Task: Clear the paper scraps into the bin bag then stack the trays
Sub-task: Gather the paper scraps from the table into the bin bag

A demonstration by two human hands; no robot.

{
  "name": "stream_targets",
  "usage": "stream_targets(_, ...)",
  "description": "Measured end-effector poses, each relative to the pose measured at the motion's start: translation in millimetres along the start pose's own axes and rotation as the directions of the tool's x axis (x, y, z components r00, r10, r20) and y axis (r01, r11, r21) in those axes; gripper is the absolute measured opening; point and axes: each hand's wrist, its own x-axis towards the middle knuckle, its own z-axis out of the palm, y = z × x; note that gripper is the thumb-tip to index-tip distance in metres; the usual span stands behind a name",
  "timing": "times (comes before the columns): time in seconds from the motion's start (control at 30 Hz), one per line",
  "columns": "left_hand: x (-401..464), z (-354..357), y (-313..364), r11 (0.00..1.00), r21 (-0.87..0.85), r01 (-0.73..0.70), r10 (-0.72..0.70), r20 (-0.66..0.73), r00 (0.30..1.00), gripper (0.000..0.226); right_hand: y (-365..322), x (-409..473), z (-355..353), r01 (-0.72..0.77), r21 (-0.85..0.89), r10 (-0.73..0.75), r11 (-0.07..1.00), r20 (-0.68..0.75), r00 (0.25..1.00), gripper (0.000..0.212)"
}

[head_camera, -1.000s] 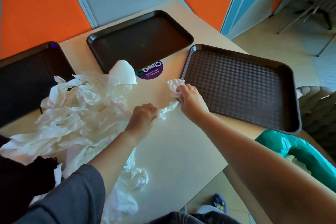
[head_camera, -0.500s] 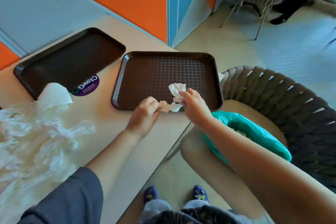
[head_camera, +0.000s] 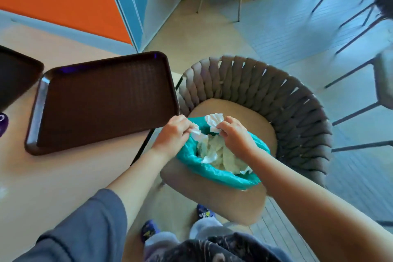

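Both hands over the bin bag (head_camera: 214, 173) mouth, scrap still gripped.

L hand (head_camera: 176, 132): fingers curled, pinching one end of the paper scrap (head_camera: 213, 122). R hand (head_camera: 232, 134): fingers curled, pinching the other end. Scrap strung betw. the two, long axis running L–R across the gap, a crumpled lobe standing up on the far side of R knuckles.

Key relation: bag opening lies directly beneath and a little nearer the body than the hands. Teal rim curves under both wrists; white paper already inside, just below R palm. So release needs only a let-go, prob. no further reach (judgement). Neither hand clearly nearer; R sits more over the centre of the mouth, L over its left rim. Risk: L end may fall on the rim or outside, table side.

Bag rests on seat of the woven chair (head_camera: 276, 100), which is beside the table (head_camera: 42, 176) edge.

Trays: one brown tray (head_camera: 102, 100) just left of L hand, corner near L knuckles, looks bare. Second tray (head_camera: 14, 72) further left, cut off by frame edge.

Hidden / unclear:
- fingertips of both hands buried in paper; can't tell how much each holds.
- bag depth and fill not visible.
- rest of table out of frame left: remaining scraps can't be assessed.
- motion blur on upper right.
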Motion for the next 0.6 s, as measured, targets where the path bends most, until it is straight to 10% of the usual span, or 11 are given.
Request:
stream_targets(0.3,15.4,64.3,24.8,0.996,-0.003,0.084,-0.082,0.219,0.972,0.027,51.4,-22.5,4.8,-0.078,-0.018,0.081,0.997,0.237,0.968,0.033)
stream_targets(0.6,-10.3,29.0,18.7,0.973,0.149,0.173,-0.182,0.048,0.982,0.024,19.0,-4.2,10.1,0.092,-0.051,-0.08,0.994,0.2,0.976,0.033)
